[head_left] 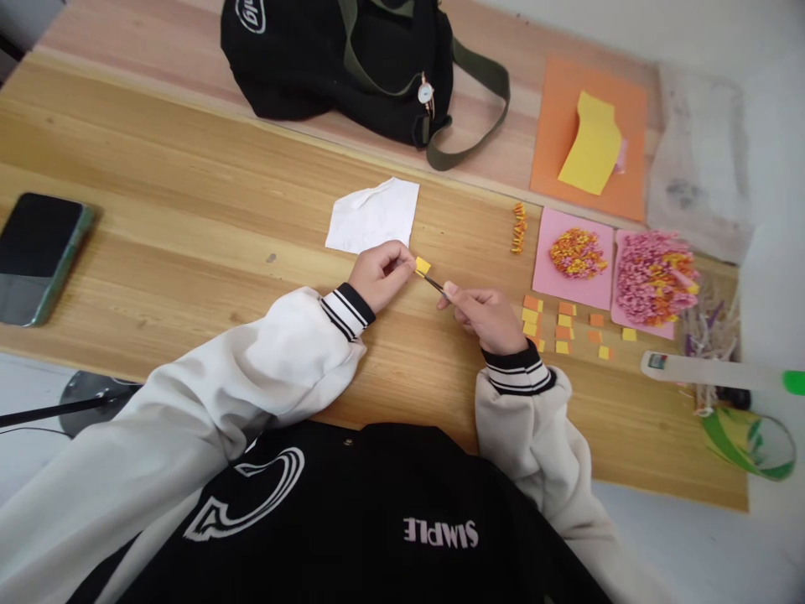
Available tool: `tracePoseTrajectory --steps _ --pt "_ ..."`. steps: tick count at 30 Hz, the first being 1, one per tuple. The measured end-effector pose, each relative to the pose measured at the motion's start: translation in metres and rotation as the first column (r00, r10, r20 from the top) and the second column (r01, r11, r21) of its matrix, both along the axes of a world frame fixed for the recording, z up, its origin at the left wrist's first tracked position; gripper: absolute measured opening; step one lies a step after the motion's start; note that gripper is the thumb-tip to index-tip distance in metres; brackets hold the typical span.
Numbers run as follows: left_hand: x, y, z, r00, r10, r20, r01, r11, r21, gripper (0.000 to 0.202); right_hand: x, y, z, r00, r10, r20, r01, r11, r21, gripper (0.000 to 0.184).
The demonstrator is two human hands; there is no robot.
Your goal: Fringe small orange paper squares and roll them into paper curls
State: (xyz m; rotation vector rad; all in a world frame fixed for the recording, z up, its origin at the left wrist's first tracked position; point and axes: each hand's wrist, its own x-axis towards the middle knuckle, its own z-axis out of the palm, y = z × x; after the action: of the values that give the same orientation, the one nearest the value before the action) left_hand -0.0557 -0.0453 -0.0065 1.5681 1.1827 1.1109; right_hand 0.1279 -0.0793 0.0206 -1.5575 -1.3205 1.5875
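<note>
My left hand [381,273] pinches a small yellow paper square [423,266] over the wooden table [189,210]. My right hand [484,317] is closed round a thin dark stick-like tool [433,283] whose tip meets the yellow square. Several small orange and yellow paper squares [566,325] lie just right of my right hand. Behind my left hand lies a crumpled white paper [374,216].
A black bag [340,59] sits at the back, a phone [38,252] at the far left. Right side: pink sheets with rolled paper bits [577,253] [654,277], a short row of rolled pieces [519,226], an orange sheet with yellow paper [588,138], a glue tube [704,369], and a clear plastic bag [698,159].
</note>
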Motion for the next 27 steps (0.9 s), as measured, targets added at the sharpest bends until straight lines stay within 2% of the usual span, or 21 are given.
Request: tracePoseTrajectory --steps 27 --pt "-0.0003 -0.0004 0.0004 1.000 -0.008 -0.009 0.008 1.000 -0.014 0.012 0.0004 0.0006 -0.0028 1.000 -0.015 0.016 0.015 1.000 0.010 0.053"
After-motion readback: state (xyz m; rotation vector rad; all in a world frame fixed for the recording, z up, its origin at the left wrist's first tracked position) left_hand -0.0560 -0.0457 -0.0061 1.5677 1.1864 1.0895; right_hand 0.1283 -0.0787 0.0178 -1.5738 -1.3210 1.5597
